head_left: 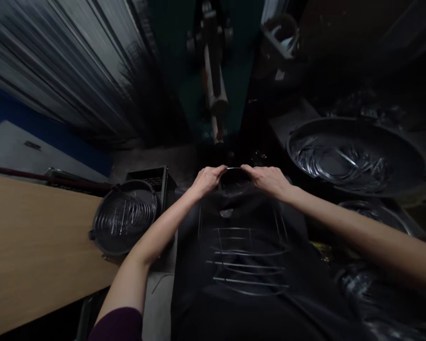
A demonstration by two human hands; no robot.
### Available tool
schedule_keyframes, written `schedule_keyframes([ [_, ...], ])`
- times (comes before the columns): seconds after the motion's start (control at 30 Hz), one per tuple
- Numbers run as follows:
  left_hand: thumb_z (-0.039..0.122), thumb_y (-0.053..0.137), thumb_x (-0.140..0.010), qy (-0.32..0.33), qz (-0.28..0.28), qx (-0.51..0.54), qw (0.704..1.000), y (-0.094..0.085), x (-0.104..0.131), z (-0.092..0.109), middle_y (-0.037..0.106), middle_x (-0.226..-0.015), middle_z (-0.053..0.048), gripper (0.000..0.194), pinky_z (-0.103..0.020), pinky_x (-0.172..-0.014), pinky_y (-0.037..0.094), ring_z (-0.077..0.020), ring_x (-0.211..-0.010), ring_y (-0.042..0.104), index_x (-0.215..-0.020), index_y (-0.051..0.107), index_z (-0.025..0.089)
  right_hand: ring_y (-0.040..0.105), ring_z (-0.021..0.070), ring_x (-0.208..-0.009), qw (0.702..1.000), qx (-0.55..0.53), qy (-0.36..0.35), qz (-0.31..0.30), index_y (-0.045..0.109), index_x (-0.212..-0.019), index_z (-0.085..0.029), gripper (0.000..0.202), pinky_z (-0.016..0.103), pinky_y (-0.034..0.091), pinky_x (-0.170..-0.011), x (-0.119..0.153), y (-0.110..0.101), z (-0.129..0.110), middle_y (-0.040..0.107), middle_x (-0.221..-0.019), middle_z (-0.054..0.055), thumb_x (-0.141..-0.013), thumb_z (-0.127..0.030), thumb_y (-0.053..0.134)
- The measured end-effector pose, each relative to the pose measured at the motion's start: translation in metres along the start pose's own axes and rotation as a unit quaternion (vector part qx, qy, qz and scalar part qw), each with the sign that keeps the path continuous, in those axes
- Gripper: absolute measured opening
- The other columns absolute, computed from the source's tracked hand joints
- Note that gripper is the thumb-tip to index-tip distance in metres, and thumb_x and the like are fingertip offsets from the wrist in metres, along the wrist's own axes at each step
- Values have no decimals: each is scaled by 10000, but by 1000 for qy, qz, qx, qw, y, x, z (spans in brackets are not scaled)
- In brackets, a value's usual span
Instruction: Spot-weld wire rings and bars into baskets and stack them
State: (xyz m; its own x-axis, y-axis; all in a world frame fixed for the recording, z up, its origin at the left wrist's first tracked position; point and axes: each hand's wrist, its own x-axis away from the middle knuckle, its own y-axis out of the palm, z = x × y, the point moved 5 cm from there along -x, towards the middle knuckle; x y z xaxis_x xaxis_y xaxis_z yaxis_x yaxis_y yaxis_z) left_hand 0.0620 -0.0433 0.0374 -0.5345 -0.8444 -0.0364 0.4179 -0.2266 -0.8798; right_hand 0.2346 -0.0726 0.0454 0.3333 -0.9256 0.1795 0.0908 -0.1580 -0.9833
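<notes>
My left hand [209, 179] and my right hand [268, 179] are stretched out in front of me, thumbs and fingers pinched on a thin curved metal wire [234, 168]. The wire bows slightly upward between them; its ends are hidden in my fingers. Nearer my body, over my dark apron [191, 293], is a wire rack [250, 266] with several bright crossbars and curved rods. Thin straight rods run up from it towards my hands. Whether the wire in my hands belongs to this rack, I cannot tell.
Ahead stands a dark green machine with a pale vertical arm [215, 80]. A round black basin [408, 156] with metal wire pieces is at right. On the left, a black bucket [101, 237] of wire rings stands beside a black crate [166, 177] and a wooden board [39, 251].
</notes>
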Motion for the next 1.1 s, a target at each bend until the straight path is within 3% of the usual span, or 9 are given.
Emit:
schedule_keyframes([
  [0.23, 393, 341, -963, -31, -23, -31, 999, -35, -7, -11, 716, -971, -33, 371, -221, -705, 464, -170, -847, 679, -1251, 558, 305, 648, 235, -744, 995, 40, -85, 23, 348, -1422, -202, 552, 284, 352, -559, -37, -24, -8, 656, -963, 124, -882, -95, 301],
  [0.43, 382, 324, -965, -30, -6, -93, 995, -60, -24, -18, 708, -948, -58, 353, -230, -646, 431, -189, -804, 670, -1174, 589, 279, 648, 238, -765, 996, 35, -81, 31, 389, -1367, -201, 506, 284, 339, -550, -59, -49, -5, 667, -978, 111, -877, -99, 317],
  [0.77, 416, 326, -959, -54, 2, -119, 991, -75, -47, -28, 677, -805, -65, 365, -238, -604, 393, -189, -699, 642, -1082, 623, 242, 647, 235, -781, 998, 18, -63, 26, 454, -1275, -205, 441, 275, 294, -531, -79, -71, 2, 682, -935, 96, -870, -92, 323],
  [1.1, 381, 366, -950, -51, 19, -111, 992, -79, -54, -27, 702, -859, -75, 348, -247, -627, 414, -212, -763, 659, -1147, 627, 262, 649, 245, -768, 998, 18, -58, 26, 464, -1256, -221, 416, 269, 308, -545, -88, -71, 8, 680, -899, 96, -877, -110, 335],
])
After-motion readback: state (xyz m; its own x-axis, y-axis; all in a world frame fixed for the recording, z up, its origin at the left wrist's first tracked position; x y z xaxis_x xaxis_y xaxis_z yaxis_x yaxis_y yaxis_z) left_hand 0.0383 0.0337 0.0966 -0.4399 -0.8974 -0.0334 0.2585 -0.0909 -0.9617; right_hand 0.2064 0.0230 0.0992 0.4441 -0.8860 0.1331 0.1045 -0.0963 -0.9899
